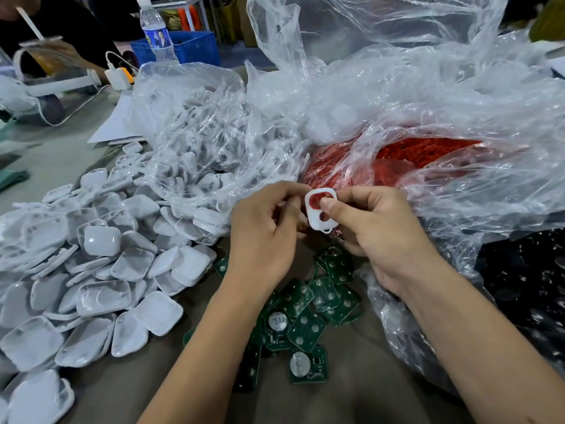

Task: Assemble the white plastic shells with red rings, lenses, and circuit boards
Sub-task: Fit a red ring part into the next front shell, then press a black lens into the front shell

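Note:
Both hands hold one white plastic shell point(316, 220) above the table's middle. A red ring point(315, 199) sits in its upper opening; the lower round hole is empty. My right hand point(376, 237) grips the shell, thumb pressing on the ring. My left hand point(263, 237) pinches the shell's left edge with curled fingers. Green circuit boards point(305, 313) lie scattered on the table below my hands. A clear bag of red rings point(428, 154) lies open just behind the shell. Lenses are not recognisable.
A heap of white shells point(91, 270) covers the left of the table, spilling from a clear bag point(195, 142). A bag of dark parts point(526, 289) lies at right. A water bottle point(156, 32), blue crate point(195, 47) and another person point(55, 41) are at the back.

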`<act>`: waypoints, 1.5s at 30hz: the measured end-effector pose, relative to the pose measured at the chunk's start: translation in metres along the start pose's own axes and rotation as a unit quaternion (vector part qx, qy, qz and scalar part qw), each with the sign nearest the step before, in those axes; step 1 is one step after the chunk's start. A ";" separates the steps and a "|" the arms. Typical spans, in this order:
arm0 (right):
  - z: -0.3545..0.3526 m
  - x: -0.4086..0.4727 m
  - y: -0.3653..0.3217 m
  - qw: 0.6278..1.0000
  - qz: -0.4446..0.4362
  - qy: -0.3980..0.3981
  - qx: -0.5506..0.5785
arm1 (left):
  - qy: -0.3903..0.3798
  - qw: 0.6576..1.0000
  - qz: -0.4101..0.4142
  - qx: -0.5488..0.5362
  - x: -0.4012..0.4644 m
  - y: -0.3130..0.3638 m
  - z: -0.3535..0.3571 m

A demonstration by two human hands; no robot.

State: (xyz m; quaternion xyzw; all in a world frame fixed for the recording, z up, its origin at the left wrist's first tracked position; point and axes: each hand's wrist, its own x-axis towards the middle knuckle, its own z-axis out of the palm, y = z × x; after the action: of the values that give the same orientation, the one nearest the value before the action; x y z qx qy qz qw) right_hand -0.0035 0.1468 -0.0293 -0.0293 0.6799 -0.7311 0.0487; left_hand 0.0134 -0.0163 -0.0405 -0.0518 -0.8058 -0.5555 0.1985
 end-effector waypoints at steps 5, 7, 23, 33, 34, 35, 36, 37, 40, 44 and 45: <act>0.001 -0.003 -0.008 0.998 0.024 -0.021 0.050 | -0.036 0.980 0.162 0.110 0.001 -0.003 -0.005; 0.000 -0.003 -0.008 0.998 0.023 -0.028 0.041 | -0.020 0.975 0.192 0.108 0.001 -0.003 -0.003; 0.007 -0.015 -0.009 0.938 -0.099 -0.200 -0.267 | 0.181 0.976 -0.090 -0.080 0.008 0.000 -0.020; 0.005 -0.007 -0.002 0.961 -0.112 -0.145 -0.206 | 0.155 0.975 -0.120 -0.106 0.008 0.003 -0.021; 0.005 -0.007 -0.002 0.960 -0.114 -0.143 -0.211 | 0.145 0.976 -0.125 -0.106 0.007 0.004 -0.021; 0.006 -0.008 -0.003 0.960 -0.115 -0.141 -0.213 | 0.136 0.977 -0.128 -0.105 0.007 0.004 -0.020; 0.006 -0.008 -0.004 0.960 -0.114 -0.138 -0.213 | 0.129 0.978 -0.130 -0.104 0.007 0.004 -0.020; 0.007 -0.009 -0.004 0.960 -0.112 -0.134 -0.218 | 0.125 0.977 -0.133 -0.108 0.007 0.005 -0.020; 0.007 -0.010 -0.006 0.954 -0.107 -0.132 -0.247 | 0.129 0.969 -0.150 -0.146 0.007 0.008 -0.019; 0.011 -0.012 -0.005 0.920 -0.137 -0.140 -0.338 | 0.134 0.955 -0.177 -0.195 0.006 0.010 -0.020; 0.012 -0.012 -0.004 0.914 -0.144 -0.141 -0.352 | 0.133 0.953 -0.181 -0.203 0.006 0.010 -0.021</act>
State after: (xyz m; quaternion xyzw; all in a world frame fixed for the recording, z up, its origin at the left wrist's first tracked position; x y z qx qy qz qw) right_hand 0.0092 0.1366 -0.0238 -0.2447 0.8679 -0.4316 0.0247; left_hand 0.0161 -0.0326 -0.0231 0.1303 -0.6385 -0.7356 0.1850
